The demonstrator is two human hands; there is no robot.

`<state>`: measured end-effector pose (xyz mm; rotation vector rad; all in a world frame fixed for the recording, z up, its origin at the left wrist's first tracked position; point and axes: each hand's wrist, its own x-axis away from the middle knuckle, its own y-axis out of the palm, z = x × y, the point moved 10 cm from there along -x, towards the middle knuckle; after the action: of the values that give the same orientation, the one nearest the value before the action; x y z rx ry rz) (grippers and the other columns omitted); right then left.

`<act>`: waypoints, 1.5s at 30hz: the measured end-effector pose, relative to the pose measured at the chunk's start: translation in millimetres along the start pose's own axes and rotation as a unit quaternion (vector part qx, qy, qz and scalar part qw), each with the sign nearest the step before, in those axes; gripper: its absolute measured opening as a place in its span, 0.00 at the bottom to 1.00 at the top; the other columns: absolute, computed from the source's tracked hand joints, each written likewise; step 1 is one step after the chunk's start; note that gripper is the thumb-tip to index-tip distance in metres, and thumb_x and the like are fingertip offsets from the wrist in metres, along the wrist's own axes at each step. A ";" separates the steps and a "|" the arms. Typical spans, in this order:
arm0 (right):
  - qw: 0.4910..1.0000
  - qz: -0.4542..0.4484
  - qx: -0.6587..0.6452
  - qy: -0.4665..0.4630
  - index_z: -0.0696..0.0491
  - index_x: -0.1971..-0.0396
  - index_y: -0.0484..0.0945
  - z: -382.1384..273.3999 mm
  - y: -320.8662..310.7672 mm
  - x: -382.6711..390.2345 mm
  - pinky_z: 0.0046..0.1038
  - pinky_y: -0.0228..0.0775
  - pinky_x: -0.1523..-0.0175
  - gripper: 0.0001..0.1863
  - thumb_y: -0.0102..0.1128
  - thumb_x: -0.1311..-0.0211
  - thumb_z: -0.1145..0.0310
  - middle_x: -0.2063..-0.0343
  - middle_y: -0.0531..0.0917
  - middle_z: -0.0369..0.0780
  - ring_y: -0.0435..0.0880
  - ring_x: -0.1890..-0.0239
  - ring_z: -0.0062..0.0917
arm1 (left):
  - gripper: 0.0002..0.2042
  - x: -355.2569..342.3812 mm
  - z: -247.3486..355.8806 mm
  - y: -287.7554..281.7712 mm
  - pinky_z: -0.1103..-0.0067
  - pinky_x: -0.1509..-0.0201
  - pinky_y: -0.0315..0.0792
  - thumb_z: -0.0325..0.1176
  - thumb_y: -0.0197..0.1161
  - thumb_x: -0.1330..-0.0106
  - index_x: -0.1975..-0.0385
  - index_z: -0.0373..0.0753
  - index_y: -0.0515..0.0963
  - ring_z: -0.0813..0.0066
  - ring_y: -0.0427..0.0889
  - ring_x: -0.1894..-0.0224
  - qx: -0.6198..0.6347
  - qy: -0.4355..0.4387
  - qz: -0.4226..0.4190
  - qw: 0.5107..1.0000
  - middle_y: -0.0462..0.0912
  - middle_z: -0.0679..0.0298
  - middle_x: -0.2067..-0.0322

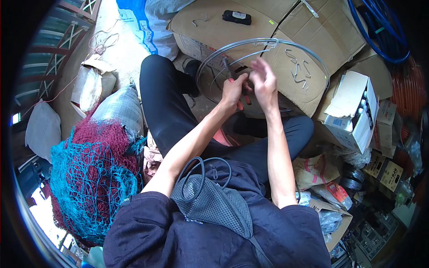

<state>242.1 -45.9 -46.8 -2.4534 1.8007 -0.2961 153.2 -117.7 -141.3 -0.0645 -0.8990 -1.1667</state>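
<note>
Pliers with red handles [240,106] are gripped in my left hand [233,90], their metal head pointing up and away past my fingers. Close beside it, my right hand [264,85] is raised with its fingers stretched apart and slightly blurred; nothing shows in them. A coil of silvery wire [308,50] lies just beyond both hands, partly over a large flattened cardboard box [263,27]. Inside the loop, several bent wire hooks [297,69] rest on the cardboard. Another bent wire piece [199,20] lies farther off, left of a small black object with a white label [237,17].
To the left are a heap of blue and maroon netting [96,178] and a grey sack [117,109]. At right stand an opened white carton of bottles [351,111], a blue hose coil [389,44] and plastic bags. A blue-and-white sack [147,31] leans near the cardboard.
</note>
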 end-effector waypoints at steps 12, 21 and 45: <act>0.941 0.013 0.330 0.071 0.60 0.40 0.73 81.1 -3.7 41.9 0.42 0.73 0.37 0.28 0.67 0.42 0.72 0.45 0.81 0.55 0.80 0.40 0.49 | 0.28 -44.1 -36.1 21.7 0.75 0.40 0.73 0.52 0.52 0.19 0.41 0.30 0.80 0.73 0.83 0.50 -0.064 0.012 -0.026 0.998 0.87 0.56 0.51; 0.899 -0.088 0.423 0.072 0.60 0.48 0.78 96.5 -11.7 15.1 0.51 0.76 0.42 0.22 0.57 0.36 0.62 0.53 0.85 0.58 0.84 0.47 0.56 | 0.14 -49.5 -49.9 25.1 0.73 0.50 0.77 0.38 0.66 0.31 0.64 0.30 0.83 0.70 0.86 0.61 0.127 -0.035 0.081 0.988 0.90 0.56 0.64; 0.916 -0.133 0.355 0.134 0.63 0.45 0.75 130.0 0.8 12.4 0.47 0.72 0.35 0.24 0.63 0.39 0.66 0.45 0.81 0.61 0.79 0.39 0.52 | 0.24 -60.2 -47.5 9.3 0.69 0.52 0.79 0.46 0.69 0.30 0.52 0.25 0.82 0.68 0.85 0.57 -0.026 -0.008 0.104 0.994 0.88 0.56 0.56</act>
<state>271.6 -64.0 -172.7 -2.1566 1.1105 -1.1273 182.2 -90.4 -207.5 -0.2058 -0.8540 -0.9968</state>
